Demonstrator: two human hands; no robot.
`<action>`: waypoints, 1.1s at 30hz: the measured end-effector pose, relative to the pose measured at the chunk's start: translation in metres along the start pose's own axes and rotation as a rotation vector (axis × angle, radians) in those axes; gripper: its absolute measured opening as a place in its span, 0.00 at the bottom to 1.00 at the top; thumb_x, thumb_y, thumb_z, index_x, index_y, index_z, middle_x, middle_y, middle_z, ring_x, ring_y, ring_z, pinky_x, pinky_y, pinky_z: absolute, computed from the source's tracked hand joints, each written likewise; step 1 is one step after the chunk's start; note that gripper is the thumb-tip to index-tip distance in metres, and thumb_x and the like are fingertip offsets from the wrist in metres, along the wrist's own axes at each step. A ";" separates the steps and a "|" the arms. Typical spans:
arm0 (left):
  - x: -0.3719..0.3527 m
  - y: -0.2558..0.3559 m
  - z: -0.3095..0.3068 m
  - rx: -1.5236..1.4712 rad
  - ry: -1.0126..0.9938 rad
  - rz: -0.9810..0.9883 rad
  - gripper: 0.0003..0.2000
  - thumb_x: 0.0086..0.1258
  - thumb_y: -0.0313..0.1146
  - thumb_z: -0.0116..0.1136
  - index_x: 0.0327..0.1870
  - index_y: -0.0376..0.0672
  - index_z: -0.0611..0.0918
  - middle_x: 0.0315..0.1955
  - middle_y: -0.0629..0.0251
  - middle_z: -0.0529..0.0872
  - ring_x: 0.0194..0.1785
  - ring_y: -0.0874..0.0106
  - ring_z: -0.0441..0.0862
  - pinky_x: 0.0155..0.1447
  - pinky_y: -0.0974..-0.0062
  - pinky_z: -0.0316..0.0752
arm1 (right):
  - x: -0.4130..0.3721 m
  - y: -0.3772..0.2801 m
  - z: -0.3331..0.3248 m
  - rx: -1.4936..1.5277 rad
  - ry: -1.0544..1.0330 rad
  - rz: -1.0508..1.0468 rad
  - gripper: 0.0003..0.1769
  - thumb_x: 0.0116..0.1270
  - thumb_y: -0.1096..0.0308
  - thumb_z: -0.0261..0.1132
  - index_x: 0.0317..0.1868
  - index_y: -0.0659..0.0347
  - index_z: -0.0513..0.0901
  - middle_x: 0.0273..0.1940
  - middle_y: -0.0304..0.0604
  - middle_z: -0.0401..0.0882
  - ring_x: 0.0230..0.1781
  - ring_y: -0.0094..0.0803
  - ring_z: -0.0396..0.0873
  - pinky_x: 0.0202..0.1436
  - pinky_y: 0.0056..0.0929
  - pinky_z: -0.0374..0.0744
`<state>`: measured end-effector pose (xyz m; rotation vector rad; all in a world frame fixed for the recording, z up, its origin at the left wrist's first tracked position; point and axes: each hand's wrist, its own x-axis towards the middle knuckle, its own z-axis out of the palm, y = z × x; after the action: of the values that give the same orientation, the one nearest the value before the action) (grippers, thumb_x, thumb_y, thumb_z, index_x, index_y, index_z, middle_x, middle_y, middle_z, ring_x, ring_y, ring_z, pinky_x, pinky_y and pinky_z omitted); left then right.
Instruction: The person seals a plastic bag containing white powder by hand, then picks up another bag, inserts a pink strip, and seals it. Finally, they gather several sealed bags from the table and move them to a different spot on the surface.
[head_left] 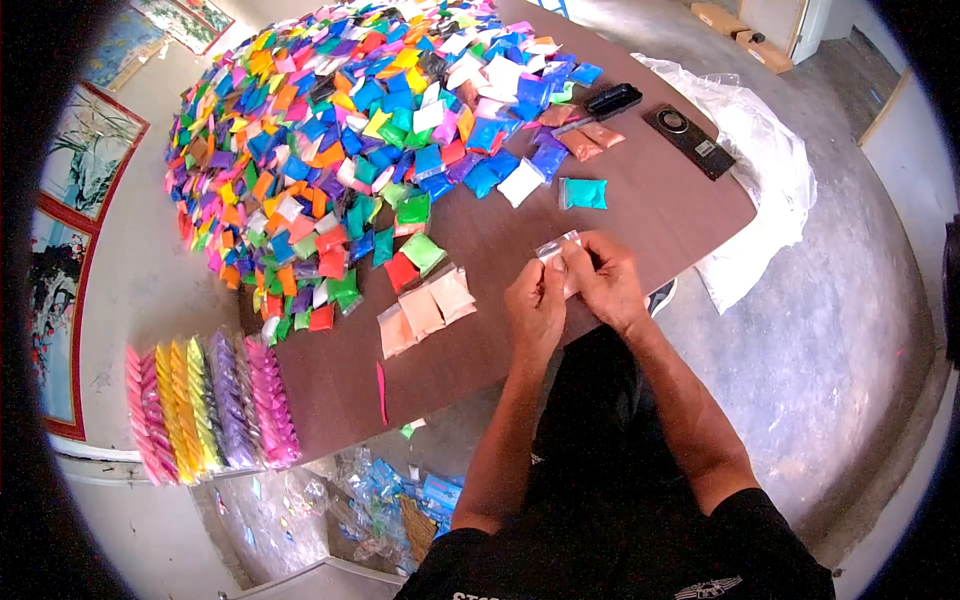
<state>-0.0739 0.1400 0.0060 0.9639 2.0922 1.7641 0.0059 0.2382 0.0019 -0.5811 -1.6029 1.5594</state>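
Over the table's near edge, my left hand (538, 300) and my right hand (608, 278) meet at a small clear plastic bag (558, 248). Both hands pinch its top edge between thumb and fingers. Its lower part is mostly hidden by my fingers, and its content looks pale pinkish. Left of my left hand lie several peach-coloured packets (422, 312) in an overlapping row. A teal packet (583, 193) rests just beyond my right hand. A white packet (521, 183) and a light green packet (422, 253) lie farther off, by the heap.
A large heap of colourful packets (330, 150) covers the far left of the brown table (480, 340). Rows of stacked packets (210, 405) stand at the left corner. A small digital scale (690, 140) and a black object (612, 99) lie right. White plastic sheeting (770, 170) hangs off the right edge.
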 end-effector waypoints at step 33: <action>0.000 0.031 -0.004 0.190 -0.145 -0.126 0.22 0.81 0.50 0.57 0.37 0.35 0.83 0.24 0.61 0.82 0.30 0.76 0.78 0.36 0.69 0.74 | -0.003 0.002 -0.001 -0.056 0.100 -0.029 0.17 0.84 0.59 0.60 0.48 0.66 0.86 0.37 0.35 0.85 0.39 0.20 0.77 0.43 0.27 0.79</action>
<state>-0.0663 0.1385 0.0362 0.9531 2.2040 1.4125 0.0081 0.2367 -0.0013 -0.6531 -1.5769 1.4456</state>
